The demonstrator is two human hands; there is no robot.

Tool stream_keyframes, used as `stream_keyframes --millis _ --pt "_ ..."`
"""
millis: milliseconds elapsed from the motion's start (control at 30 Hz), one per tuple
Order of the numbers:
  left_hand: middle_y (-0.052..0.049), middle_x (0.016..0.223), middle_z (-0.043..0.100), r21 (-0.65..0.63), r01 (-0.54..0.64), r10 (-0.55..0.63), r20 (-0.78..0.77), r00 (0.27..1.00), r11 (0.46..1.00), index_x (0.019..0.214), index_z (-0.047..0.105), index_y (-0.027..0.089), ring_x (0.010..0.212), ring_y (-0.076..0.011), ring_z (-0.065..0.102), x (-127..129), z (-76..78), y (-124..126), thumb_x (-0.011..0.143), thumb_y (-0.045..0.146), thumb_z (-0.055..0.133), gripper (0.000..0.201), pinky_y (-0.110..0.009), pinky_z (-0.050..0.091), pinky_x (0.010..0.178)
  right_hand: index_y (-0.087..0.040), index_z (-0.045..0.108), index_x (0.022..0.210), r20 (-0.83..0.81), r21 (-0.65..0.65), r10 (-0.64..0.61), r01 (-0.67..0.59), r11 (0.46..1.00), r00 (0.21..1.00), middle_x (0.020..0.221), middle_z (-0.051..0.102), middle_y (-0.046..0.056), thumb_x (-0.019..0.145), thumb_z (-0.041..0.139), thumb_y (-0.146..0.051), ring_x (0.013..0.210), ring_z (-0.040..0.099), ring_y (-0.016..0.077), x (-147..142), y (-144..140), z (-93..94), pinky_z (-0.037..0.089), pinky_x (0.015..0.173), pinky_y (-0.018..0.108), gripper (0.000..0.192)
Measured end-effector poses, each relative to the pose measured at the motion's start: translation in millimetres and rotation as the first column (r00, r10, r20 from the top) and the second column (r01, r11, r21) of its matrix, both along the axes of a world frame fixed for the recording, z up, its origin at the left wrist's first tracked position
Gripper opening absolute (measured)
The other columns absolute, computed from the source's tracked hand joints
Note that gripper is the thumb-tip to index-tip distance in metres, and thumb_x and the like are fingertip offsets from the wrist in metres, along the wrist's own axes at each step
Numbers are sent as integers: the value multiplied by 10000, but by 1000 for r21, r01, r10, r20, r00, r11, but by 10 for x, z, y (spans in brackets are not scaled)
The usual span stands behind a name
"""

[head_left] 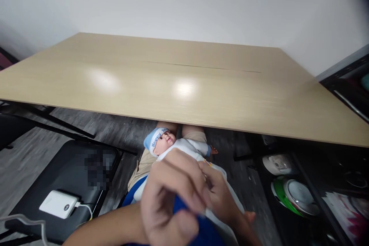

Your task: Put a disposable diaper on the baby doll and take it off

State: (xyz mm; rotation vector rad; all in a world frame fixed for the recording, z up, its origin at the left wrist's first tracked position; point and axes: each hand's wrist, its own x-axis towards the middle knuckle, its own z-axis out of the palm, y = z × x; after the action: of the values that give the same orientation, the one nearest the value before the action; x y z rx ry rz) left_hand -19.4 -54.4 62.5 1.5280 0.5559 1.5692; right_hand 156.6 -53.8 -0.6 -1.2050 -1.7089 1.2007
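A baby doll [196, 145] in white clothing with pale blue cuffs lies on my lap, its head to the left in a blue-and-white cap [157, 140] with lettering. Over the doll's body, my left hand [170, 192] is closed, its fingers curled toward my right hand. Beside it, my right hand [217, 190] has its fingers bent in a pinch, close to or touching the left fingertips. Whatever the fingers hold is hidden and partly blurred. One doll hand [213, 149] and a foot [249, 216] stick out on the right.
A wooden-topped table [144, 92] spans the view ahead, its near edge above my knees. At left, a black chair seat [63, 169] carries a white power bank [59, 203] with a cable. On the right, a dark shelf holds a green-and-clear round container [300, 196] and papers [343, 215].
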Motion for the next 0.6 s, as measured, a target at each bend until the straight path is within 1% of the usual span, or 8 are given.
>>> stream_keyframes --millis 100,200,267,367,433,467,533,600 --pt "-34 980 675 -4 66 -66 -130 989 998 991 572 222 925 -159 659 -60 -116 238 1040 338 719 193 -312 548 857 -240 789 1096 53 0 -152 152 988 987 1002 795 41 1080 626 -516 915 736 209 271 84 -107 568 833 297 320" --pt "-53 1027 696 -109 117 -147 -338 930 987 802 517 196 992 -179 668 -96 -314 354 989 266 759 314 -322 537 908 -247 784 1137 123 -7 -283 286 958 951 1105 807 60 1051 662 -528 1030 758 237 493 152 -235 569 921 324 318" --pt "-61 1065 706 -158 124 -182 -437 881 980 751 505 193 1024 -190 669 -91 -467 380 986 238 726 326 -336 531 940 -248 780 1151 165 -17 -318 325 946 934 1146 805 75 1040 657 -540 1065 760 254 580 181 -328 578 936 350 335" --pt "-60 1163 720 -176 152 -226 -570 790 973 754 549 192 1091 -213 662 -88 -662 385 883 160 758 248 -346 512 983 -242 785 1170 255 32 -320 323 946 912 1166 798 99 1021 648 -546 1062 754 277 637 214 -455 592 947 405 365" --pt "-57 1262 721 -166 171 -238 -647 725 971 890 650 205 1158 -234 650 -110 -743 377 850 133 754 133 -364 495 1031 -242 793 1183 313 59 -290 286 956 904 1175 796 107 1008 650 -552 1069 750 292 657 235 -506 601 956 435 383" --pt "-56 1306 718 -165 176 -241 -676 696 970 1021 695 220 1192 -242 640 -128 -768 371 868 137 738 180 -378 485 1060 -247 797 1193 334 48 -257 256 965 907 1186 797 106 1013 642 -554 1083 749 296 668 244 -516 606 954 438 388" --pt "-56 1367 712 -175 189 -257 -712 653 966 1303 688 259 1256 -252 618 -172 -795 358 948 169 682 367 -404 461 1123 -261 802 1216 348 -11 -164 179 984 923 1222 798 97 1036 622 -556 1133 749 297 694 262 -505 612 949 424 390" --pt "-57 1391 713 -191 206 -280 -723 632 960 1432 648 277 1295 -254 602 -209 -804 346 1028 246 647 406 -415 440 1165 -273 809 1228 340 -66 -73 101 993 937 1247 800 85 1052 620 -558 1175 747 291 724 279 -465 606 974 410 384"
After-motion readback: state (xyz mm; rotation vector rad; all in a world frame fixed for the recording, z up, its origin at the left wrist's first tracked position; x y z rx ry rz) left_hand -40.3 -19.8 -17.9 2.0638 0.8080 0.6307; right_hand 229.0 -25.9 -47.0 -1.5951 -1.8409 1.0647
